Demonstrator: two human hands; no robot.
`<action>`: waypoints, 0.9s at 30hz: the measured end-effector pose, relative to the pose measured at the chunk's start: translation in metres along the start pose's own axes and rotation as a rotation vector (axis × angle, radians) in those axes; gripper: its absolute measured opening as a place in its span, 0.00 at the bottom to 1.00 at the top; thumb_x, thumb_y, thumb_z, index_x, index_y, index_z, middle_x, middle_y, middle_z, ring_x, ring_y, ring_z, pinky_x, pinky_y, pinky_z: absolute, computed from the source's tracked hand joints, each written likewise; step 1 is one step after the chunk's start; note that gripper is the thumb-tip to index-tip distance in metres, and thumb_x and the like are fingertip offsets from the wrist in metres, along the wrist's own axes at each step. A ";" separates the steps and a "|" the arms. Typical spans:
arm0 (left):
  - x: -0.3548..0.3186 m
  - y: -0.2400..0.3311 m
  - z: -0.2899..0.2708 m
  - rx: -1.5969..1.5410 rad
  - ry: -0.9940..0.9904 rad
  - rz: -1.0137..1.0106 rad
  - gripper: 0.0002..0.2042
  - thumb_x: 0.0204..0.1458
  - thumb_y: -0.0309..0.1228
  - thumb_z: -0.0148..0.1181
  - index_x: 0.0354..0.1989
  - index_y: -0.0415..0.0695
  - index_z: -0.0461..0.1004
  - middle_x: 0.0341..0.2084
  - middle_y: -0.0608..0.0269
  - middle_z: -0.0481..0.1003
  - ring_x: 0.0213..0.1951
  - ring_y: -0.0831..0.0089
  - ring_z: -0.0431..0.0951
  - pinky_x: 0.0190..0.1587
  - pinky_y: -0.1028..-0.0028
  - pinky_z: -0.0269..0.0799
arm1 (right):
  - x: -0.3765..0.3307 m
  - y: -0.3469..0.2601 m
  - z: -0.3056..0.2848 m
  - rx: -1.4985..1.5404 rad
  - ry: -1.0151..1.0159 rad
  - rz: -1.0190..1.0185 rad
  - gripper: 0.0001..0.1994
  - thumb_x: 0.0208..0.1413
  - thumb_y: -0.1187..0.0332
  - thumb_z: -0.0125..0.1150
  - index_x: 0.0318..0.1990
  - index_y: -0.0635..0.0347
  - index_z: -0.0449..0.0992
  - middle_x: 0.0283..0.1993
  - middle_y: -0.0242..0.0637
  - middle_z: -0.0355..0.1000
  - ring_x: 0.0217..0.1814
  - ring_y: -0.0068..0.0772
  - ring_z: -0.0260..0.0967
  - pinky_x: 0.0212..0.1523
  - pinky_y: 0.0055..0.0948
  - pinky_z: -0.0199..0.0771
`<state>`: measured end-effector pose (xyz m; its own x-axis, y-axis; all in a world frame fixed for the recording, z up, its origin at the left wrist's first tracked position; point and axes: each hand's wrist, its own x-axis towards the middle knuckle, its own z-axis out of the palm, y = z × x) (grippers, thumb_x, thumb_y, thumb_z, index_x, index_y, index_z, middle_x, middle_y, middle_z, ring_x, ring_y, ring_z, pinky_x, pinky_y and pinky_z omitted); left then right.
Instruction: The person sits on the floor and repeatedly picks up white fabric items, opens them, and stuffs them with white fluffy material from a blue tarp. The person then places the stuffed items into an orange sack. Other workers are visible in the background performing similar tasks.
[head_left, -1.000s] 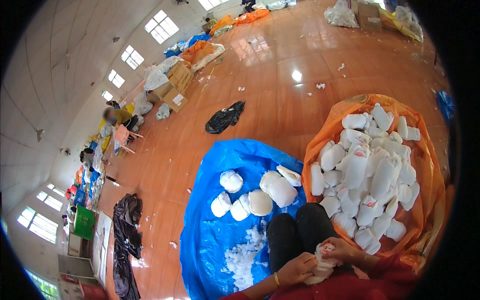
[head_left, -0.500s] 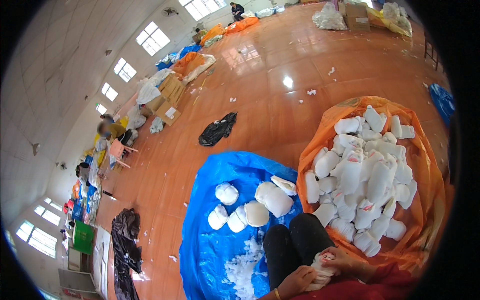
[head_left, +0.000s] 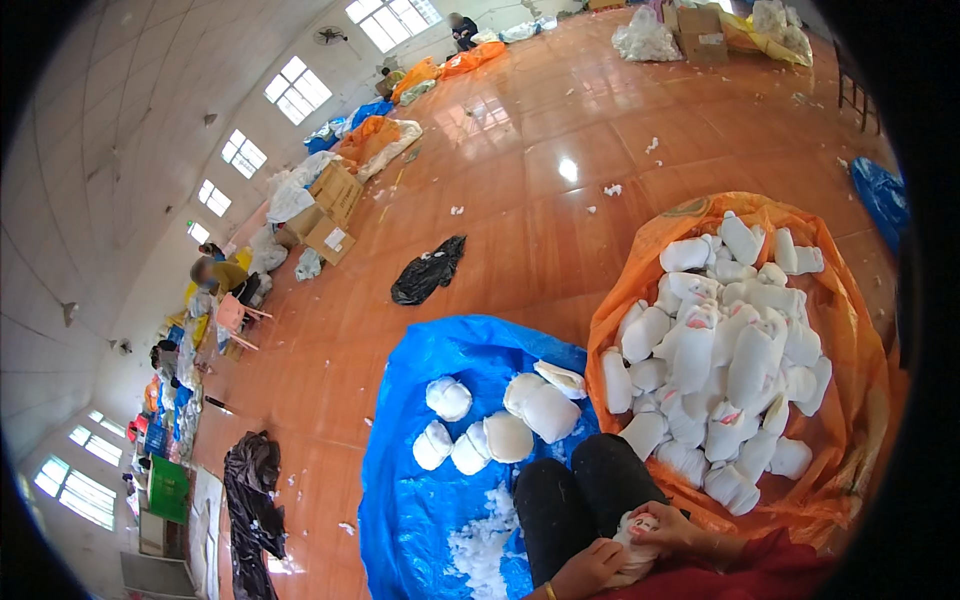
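While the left hand (head_left: pixel 592 567) and right hand (head_left: pixel 672 530) were closed on a white piece (head_left: pixel 632 545) at the lap (head_left: pixel 555 530), the knees (head_left: pixel 610 458) stood between it and bundles (head_left: pixel 508 437) on a blue sheet (head_left: pixel 400 515), with a heaped orange sheet (head_left: pixel 850 400) rightward and black plastic (head_left: pixel 428 272) beyond.

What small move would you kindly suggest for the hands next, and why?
Perhaps the left hand could smooth the white fabric piece while the right hand steadies it: both hands hold it by the dark-trousered legs, and its lower part seems creased.
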<state>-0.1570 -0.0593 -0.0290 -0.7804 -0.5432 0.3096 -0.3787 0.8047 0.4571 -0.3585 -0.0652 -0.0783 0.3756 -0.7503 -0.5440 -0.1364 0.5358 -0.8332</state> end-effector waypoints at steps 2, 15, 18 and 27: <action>-0.003 0.001 -0.005 0.086 0.030 0.015 0.16 0.38 0.40 0.58 0.30 0.39 0.70 0.29 0.58 0.67 0.36 0.61 0.69 0.40 0.68 0.67 | 0.011 0.020 0.002 0.023 -0.017 -0.054 0.30 0.41 0.57 0.70 0.49 0.66 0.68 0.43 0.42 0.71 0.44 0.29 0.69 0.47 0.26 0.69; 0.008 0.006 0.007 -0.037 -0.114 -0.109 0.19 0.36 0.46 0.61 0.27 0.42 0.70 0.25 0.60 0.65 0.30 0.62 0.67 0.35 0.68 0.65 | 0.012 0.037 -0.004 0.144 -0.078 -0.132 0.28 0.44 0.58 0.69 0.48 0.67 0.68 0.44 0.43 0.70 0.46 0.28 0.67 0.49 0.24 0.67; 0.002 0.008 0.019 -0.055 -0.096 -0.111 0.18 0.36 0.46 0.62 0.26 0.43 0.69 0.24 0.60 0.65 0.28 0.62 0.67 0.33 0.68 0.65 | 0.009 0.034 -0.011 0.238 -0.113 -0.084 0.28 0.45 0.58 0.69 0.49 0.67 0.68 0.46 0.42 0.69 0.47 0.28 0.67 0.50 0.24 0.66; 0.026 0.005 0.018 -0.111 -0.063 -0.032 0.17 0.39 0.45 0.61 0.24 0.45 0.67 0.22 0.59 0.66 0.28 0.62 0.68 0.29 0.66 0.64 | 0.008 0.030 -0.019 0.164 -0.123 -0.033 0.27 0.45 0.57 0.68 0.51 0.62 0.68 0.47 0.40 0.68 0.47 0.30 0.66 0.51 0.25 0.66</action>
<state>-0.1882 -0.0654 -0.0338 -0.7996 -0.5496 0.2419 -0.3497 0.7537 0.5565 -0.3767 -0.0621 -0.1091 0.4878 -0.7212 -0.4918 0.0255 0.5749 -0.8178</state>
